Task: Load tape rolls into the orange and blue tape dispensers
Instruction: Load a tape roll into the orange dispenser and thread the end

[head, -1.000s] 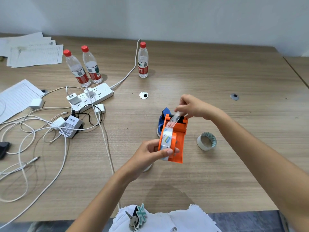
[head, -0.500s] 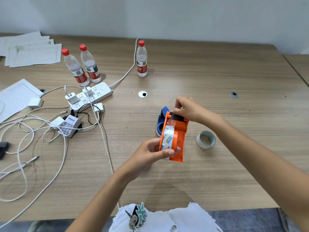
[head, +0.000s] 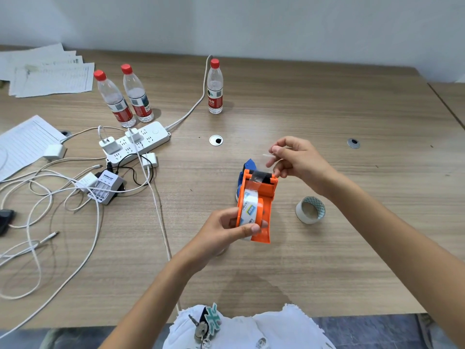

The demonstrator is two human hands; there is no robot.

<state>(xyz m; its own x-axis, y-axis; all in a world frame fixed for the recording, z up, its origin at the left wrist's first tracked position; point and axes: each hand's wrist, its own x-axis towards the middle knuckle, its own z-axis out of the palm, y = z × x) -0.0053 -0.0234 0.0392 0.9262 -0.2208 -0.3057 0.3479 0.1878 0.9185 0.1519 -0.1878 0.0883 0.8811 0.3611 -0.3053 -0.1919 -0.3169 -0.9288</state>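
My left hand (head: pixel 224 229) grips the orange tape dispenser (head: pixel 264 205) above the table, thumb pressed on the clear tape roll (head: pixel 249 210) seated in it. Tape runs from the roll up over the dispenser's black front bar. My right hand (head: pixel 297 159) is just beyond that bar, fingertips pinching a small clear strip of tape (head: pixel 269 157). The blue tape dispenser (head: pixel 243 176) lies on the table behind the orange one, mostly hidden by it. A second tape roll (head: pixel 310 210), whitish with a patterned edge, rests on the table to the right.
Three water bottles (head: pixel 215 86) stand at the back. A white power strip (head: pixel 136 142), a battery charger (head: pixel 107 186) and tangled white cables (head: pixel 50 197) cover the left side. Papers (head: pixel 50 76) lie far left. Keys (head: pixel 203 326) rest on my lap.
My right hand went down to the dispenser's front bar with the tape end, then lifted away up and right holding a small strip. The left hand kept its grip on the dispenser.
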